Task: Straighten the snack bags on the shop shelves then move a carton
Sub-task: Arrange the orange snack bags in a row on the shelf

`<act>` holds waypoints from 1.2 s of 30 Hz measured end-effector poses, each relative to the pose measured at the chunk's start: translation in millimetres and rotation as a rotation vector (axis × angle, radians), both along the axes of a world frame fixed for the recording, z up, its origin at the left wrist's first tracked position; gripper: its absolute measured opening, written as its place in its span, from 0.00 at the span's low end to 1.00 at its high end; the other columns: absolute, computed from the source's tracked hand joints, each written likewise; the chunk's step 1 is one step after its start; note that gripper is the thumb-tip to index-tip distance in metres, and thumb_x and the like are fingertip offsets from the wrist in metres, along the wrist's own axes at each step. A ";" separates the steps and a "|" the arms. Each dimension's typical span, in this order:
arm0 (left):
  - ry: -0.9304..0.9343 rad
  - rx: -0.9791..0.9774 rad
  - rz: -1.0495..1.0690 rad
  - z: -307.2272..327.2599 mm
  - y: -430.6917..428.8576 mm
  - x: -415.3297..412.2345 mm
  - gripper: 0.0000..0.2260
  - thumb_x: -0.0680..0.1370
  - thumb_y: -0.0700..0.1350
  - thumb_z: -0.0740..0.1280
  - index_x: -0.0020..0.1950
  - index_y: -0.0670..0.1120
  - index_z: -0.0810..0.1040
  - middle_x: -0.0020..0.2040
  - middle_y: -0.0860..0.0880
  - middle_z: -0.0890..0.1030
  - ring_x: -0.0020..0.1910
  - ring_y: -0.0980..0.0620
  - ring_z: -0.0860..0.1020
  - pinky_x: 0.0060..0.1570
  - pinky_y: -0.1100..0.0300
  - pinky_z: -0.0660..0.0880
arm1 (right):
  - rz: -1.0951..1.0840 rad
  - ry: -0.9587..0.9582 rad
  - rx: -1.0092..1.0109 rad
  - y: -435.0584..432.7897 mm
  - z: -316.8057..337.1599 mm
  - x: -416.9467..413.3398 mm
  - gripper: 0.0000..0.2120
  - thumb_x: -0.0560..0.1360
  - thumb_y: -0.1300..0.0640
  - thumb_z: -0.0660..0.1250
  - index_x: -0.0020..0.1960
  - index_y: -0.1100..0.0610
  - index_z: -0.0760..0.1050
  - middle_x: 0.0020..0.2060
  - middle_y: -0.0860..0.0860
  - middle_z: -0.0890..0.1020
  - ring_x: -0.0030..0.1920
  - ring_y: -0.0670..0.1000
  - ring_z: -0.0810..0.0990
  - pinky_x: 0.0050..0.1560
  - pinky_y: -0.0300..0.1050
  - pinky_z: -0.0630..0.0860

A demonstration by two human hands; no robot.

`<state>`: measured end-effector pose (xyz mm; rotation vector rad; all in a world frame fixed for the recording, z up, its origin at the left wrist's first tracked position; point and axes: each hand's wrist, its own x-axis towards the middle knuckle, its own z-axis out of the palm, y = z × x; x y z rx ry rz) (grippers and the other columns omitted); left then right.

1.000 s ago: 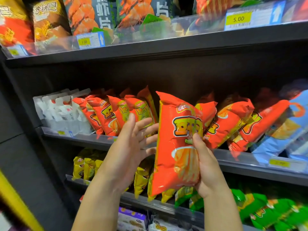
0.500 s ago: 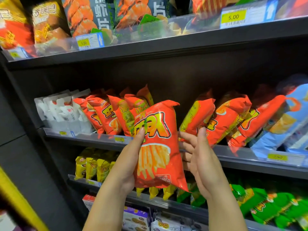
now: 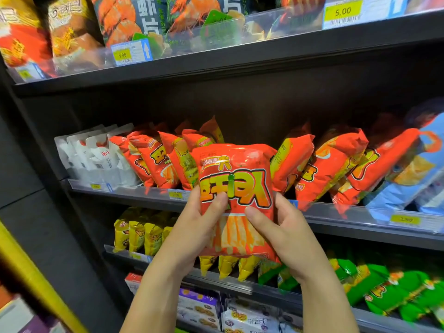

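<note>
Head view: both hands hold one orange snack bag [image 3: 236, 188] upright at the middle of the picture, with its printed face turned to the camera. It is in front of the middle shelf [image 3: 348, 215] and covers part of the shelf's clear front rail.

The left hand [image 3: 192, 234] grips the bag's lower left edge from 7 o'clock, thumb pressed on the front and fingers curled out of sight behind. The right hand [image 3: 286, 234] grips the lower right edge from 5 o'clock in the same way (its thumb lies across the picture of fries).

On the middle shelf, at 10 o'clock from the held bag, a row of orange bags [image 3: 153, 159] leans to the left, with white packs [image 3: 96, 155] beyond them at 9 o'clock. At 3 o'clock, more orange bags [image 3: 331, 164] lean to the right, and a blue bag [image 3: 413, 174] lies against them at the far right.

One shelf down, yellow bags [image 3: 139, 231] stand at 8 o'clock and green bags [image 3: 384, 292] lie at 4 o'clock. Purple and white boxes [image 3: 199, 306] sit at 6 o'clock, on the lowest shelf in view.

The top shelf [image 3: 264, 51], at 12 o'clock, carries dark prawn-print bags [image 3: 125, 18] and a yellow price tag [image 3: 342, 12] reading 5.00.
</note>
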<state>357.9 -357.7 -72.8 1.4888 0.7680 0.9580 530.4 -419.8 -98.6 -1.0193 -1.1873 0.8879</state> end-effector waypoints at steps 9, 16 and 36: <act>0.170 0.256 -0.140 -14.0 8.6 -21.4 0.31 0.73 0.28 0.75 0.72 0.49 0.71 0.63 0.48 0.84 0.64 0.49 0.82 0.60 0.59 0.79 | -0.033 -0.081 0.075 -5.1 -20.0 26.0 0.24 0.69 0.72 0.78 0.60 0.54 0.79 0.53 0.48 0.88 0.55 0.49 0.86 0.52 0.40 0.81; 0.169 0.273 -0.204 -14.1 11.1 -25.7 0.32 0.73 0.28 0.75 0.74 0.47 0.70 0.65 0.50 0.83 0.66 0.51 0.81 0.60 0.62 0.78 | -0.009 -0.095 0.111 -5.1 -23.8 30.7 0.24 0.68 0.68 0.78 0.59 0.48 0.82 0.54 0.47 0.87 0.57 0.47 0.86 0.53 0.40 0.81; 0.127 -0.327 0.168 -29.9 57.3 -17.9 0.20 0.78 0.57 0.72 0.60 0.42 0.82 0.56 0.42 0.87 0.44 0.50 0.85 0.48 0.57 0.78 | 0.096 0.310 -0.255 21.7 -6.2 4.5 0.22 0.80 0.49 0.68 0.29 0.48 0.87 0.32 0.51 0.87 0.33 0.46 0.87 0.32 0.36 0.79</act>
